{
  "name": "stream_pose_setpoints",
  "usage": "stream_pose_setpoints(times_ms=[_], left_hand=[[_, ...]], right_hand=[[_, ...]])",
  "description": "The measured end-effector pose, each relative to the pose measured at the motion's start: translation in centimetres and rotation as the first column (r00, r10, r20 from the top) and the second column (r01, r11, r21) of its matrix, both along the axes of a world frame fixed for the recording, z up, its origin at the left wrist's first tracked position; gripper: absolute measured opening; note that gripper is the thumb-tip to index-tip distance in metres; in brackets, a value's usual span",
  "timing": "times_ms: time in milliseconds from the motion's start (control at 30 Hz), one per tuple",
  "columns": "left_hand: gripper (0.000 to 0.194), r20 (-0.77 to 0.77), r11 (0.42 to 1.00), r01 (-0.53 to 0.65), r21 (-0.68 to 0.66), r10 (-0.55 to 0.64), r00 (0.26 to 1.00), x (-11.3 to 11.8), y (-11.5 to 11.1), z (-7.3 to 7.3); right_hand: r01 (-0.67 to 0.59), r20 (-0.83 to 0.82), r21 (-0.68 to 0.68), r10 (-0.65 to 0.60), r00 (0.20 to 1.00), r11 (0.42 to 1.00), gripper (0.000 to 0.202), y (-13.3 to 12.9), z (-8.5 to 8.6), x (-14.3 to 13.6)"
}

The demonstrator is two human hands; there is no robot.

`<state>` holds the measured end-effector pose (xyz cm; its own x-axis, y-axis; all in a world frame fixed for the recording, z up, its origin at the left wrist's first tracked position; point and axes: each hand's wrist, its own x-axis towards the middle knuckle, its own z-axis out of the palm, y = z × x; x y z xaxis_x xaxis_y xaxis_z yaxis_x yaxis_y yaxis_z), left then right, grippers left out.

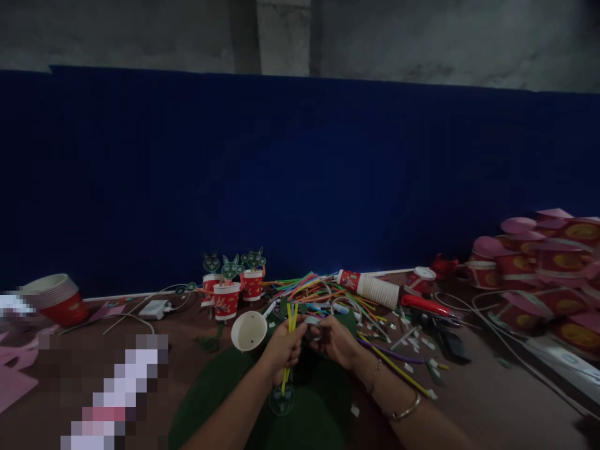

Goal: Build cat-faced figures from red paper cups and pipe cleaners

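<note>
My left hand [281, 347] is closed around a few thin yellow straws [291, 317] that point upward. From the lower end of the straws hangs a dark green paper animal face [282, 400]. Close beside it, my right hand [336, 342] pinches a small pale piece [313, 320] that looks like tape; its exact kind is hard to make out. The fingertips of both hands almost meet. Just left of my left hand a white paper cup [249, 331] lies tilted with its opening toward me. Dark green material [210, 400] spreads under my forearms.
Red paper cups [227, 300] with green animal faces stand behind. Colourful straws [304, 287] lie heaped beside a toppled cup stack [368, 289]. Red-handled scissors [429, 306], paper scraps [415, 344] and cables surround them. Decorated red cups [562, 262] pile up right; another cup stack [59, 300] stands left.
</note>
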<state>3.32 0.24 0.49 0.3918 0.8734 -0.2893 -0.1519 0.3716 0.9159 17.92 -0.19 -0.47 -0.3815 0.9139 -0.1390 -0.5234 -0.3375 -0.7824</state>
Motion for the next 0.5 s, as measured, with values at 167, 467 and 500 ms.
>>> stream_pose_setpoints(times_ms=[167,467,500], left_hand=[[0.052,0.046,1.000,-0.018,0.007,0.018,0.999,0.00,-0.10,0.15],[0.054,0.003,0.998,-0.019,0.059,0.019,1.000,0.00,-0.04,0.08],[0.053,-0.022,0.998,-0.014,0.058,0.015,1.000,0.01,-0.03,0.05]], right_hand=[[-0.030,-0.047,0.074,0.034,0.998,0.997,0.011,0.00,-0.07,-0.05],[0.094,0.138,0.084,-0.105,0.985,0.992,0.018,0.54,-0.82,-0.61],[0.087,0.173,0.094,-0.103,0.980,0.992,0.019,0.54,-0.89,-0.71]])
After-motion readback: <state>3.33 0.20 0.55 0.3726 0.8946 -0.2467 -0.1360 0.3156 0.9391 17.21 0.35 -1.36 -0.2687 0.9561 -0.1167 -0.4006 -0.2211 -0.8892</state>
